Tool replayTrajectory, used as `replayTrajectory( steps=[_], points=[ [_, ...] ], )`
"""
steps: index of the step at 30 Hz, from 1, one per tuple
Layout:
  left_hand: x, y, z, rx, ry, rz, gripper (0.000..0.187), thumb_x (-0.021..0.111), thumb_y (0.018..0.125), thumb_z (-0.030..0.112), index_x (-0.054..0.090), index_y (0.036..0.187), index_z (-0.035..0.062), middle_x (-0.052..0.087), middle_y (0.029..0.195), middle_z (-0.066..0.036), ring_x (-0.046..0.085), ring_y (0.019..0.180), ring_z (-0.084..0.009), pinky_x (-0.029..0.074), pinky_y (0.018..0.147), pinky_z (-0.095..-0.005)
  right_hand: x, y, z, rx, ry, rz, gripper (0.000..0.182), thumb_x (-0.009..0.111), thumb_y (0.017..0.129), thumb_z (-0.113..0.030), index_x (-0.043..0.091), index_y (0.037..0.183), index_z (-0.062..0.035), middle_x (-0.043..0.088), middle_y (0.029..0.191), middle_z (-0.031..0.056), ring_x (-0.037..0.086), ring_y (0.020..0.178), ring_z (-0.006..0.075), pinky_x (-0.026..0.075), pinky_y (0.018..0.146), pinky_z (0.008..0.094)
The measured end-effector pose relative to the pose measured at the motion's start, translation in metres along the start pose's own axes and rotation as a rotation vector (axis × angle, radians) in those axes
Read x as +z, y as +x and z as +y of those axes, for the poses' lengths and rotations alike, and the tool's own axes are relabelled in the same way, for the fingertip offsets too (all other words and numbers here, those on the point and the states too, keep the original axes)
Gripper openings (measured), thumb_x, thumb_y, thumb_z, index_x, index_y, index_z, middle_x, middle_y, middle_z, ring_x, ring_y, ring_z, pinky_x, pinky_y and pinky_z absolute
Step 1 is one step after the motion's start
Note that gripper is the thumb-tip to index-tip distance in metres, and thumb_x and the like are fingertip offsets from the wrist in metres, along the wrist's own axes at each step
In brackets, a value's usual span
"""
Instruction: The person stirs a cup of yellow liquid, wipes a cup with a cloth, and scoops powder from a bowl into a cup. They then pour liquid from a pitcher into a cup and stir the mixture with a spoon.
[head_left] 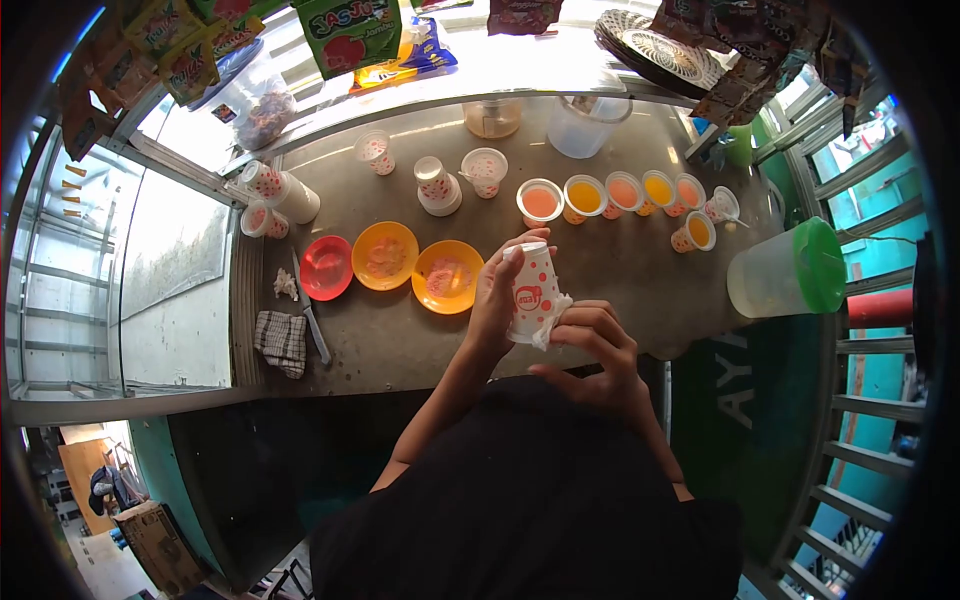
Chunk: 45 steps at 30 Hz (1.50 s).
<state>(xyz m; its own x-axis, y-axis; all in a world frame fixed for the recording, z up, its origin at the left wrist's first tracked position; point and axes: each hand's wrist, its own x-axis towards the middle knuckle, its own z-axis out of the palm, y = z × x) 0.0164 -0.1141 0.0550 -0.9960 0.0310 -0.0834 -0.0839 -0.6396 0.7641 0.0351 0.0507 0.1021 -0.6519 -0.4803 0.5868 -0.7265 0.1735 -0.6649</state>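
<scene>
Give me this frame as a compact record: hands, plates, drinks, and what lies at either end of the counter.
Left hand: grips a dotted cup
Right hand: fingers at crumpled white material against the cup
Plates: one red plate, two orange plates
Drinks: pink drinks and orange drinks in cups
Left end: knife, checkered cloth
Right end: green-lidded container

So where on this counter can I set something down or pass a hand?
There's room between the knife, the two orange plates and your left forearm, and between your right hand and the green-lidded container, on your side of the drink-filled cups. It's crowded along those cups and where the red plate nears the orange ones.
</scene>
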Motion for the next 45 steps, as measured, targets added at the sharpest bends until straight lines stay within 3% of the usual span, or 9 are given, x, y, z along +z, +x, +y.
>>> replayTrajectory(
  steps=[8, 13, 19, 21, 25, 29, 31, 34, 45],
  points=[
    [-0.002, 0.005, 0.003, 0.121, -0.130, -0.133, 0.072, 0.037, 0.097, 0.062, 0.049, 0.133, 0.0007, 0.038, 0.149, -0.007, 0.036, 0.136, -0.0148, 0.039, 0.108, -0.0383, -0.002, -0.017, 0.029, 0.199, 0.445, -0.008, 0.029, 0.085, 0.070, -0.009, 0.066, 0.091, -0.0022, 0.063, 0.093, 0.0086, 0.062, 0.085, 0.0199, 0.050, 0.076, 0.0318],
    [0.012, -0.001, 0.006, -0.030, -0.221, 0.060, 0.068, 0.038, 0.097, 0.064, 0.049, 0.130, 0.0058, 0.057, 0.127, -0.010, 0.056, 0.113, -0.0233, 0.050, 0.092, -0.0396, 0.015, -0.020, 0.025, 0.406, 0.787, 0.166, 0.020, 0.073, 0.079, 0.007, 0.065, 0.095, -0.0011, 0.064, 0.095, 0.0067, 0.062, 0.090, 0.0152, 0.051, 0.080, 0.0283],
    [-0.007, 0.008, 0.000, 0.084, -0.284, 0.166, 0.060, 0.038, 0.100, 0.056, 0.047, 0.132, 0.0060, 0.060, 0.109, -0.009, 0.061, 0.096, -0.0187, 0.052, 0.085, -0.0334, -0.001, -0.045, 0.066, 0.673, 0.615, 0.254, 0.017, 0.070, 0.083, 0.005, 0.064, 0.099, 0.0016, 0.063, 0.100, 0.0092, 0.063, 0.090, 0.0125, 0.051, 0.078, 0.0251],
    [-0.018, 0.005, 0.002, 0.100, -0.228, 0.152, 0.059, 0.040, 0.100, 0.052, 0.043, 0.138, 0.0059, 0.060, 0.113, -0.009, 0.061, 0.101, -0.0175, 0.052, 0.086, -0.0334, 0.001, -0.056, 0.087, 0.812, 0.227, -0.046, 0.030, 0.075, 0.080, -0.006, 0.063, 0.106, 0.0027, 0.060, 0.107, 0.0146, 0.063, 0.097, 0.0211, 0.051, 0.084, 0.0306],
    [-0.030, -0.002, 0.006, 0.028, -0.179, 0.270, 0.058, 0.045, 0.096, 0.047, 0.041, 0.141, 0.0096, 0.059, 0.123, -0.009, 0.063, 0.105, -0.0184, 0.054, 0.079, -0.0318, 0.031, -0.098, 0.121, 0.603, -0.463, 0.103, 0.051, 0.078, 0.072, -0.014, 0.060, 0.117, 0.0020, 0.055, 0.114, 0.0197, 0.053, 0.110, 0.0372, 0.042, 0.098, 0.0439],
    [-0.042, -0.019, 0.015, -0.001, -0.083, 0.268, 0.060, 0.048, 0.093, 0.044, 0.040, 0.142, 0.0105, 0.060, 0.121, -0.008, 0.065, 0.097, -0.0175, 0.055, 0.068, -0.0258, 0.041, -0.091, 0.130, 0.591, -0.550, 0.208, 0.038, 0.075, 0.074, -0.011, 0.063, 0.107, 0.0025, 0.057, 0.105, 0.0176, 0.058, 0.098, 0.0336, 0.047, 0.088, 0.0407],
    [-0.048, -0.026, 0.014, -0.015, -0.077, 0.312, 0.059, 0.049, 0.093, 0.044, 0.041, 0.141, 0.0104, 0.060, 0.121, -0.008, 0.065, 0.098, -0.0181, 0.055, 0.069, -0.0261, 0.036, -0.081, 0.136, 0.904, -0.084, -0.103, 0.021, 0.070, 0.076, -0.005, 0.065, 0.095, 0.0024, 0.057, 0.098, 0.0162, 0.061, 0.085, 0.0304, 0.050, 0.077, 0.0386],
    [-0.058, -0.034, 0.010, -0.024, -0.068, 0.361, 0.057, 0.052, 0.092, 0.043, 0.042, 0.138, 0.0101, 0.060, 0.121, -0.009, 0.065, 0.099, -0.0192, 0.055, 0.071, -0.0268, 0.044, -0.061, 0.136, 0.700, -0.168, 0.004, 0.009, 0.062, 0.079, 0.003, 0.066, 0.088, 0.0013, 0.057, 0.093, 0.0151, 0.061, 0.076, 0.0292, 0.050, 0.070, 0.0400],
    [-0.066, -0.045, 0.003, -0.015, -0.113, 0.394, 0.054, 0.053, 0.093, 0.039, 0.042, 0.137, 0.0104, 0.060, 0.120, -0.010, 0.066, 0.098, -0.0207, 0.055, 0.074, -0.0286, 0.082, -0.064, 0.163, 0.244, -0.366, -0.100, 0.030, 0.064, 0.082, 0.000, 0.062, 0.112, 0.0006, 0.056, 0.123, 0.0195, 0.053, 0.117, 0.0363, 0.044, 0.101, 0.0406]
  ],
)
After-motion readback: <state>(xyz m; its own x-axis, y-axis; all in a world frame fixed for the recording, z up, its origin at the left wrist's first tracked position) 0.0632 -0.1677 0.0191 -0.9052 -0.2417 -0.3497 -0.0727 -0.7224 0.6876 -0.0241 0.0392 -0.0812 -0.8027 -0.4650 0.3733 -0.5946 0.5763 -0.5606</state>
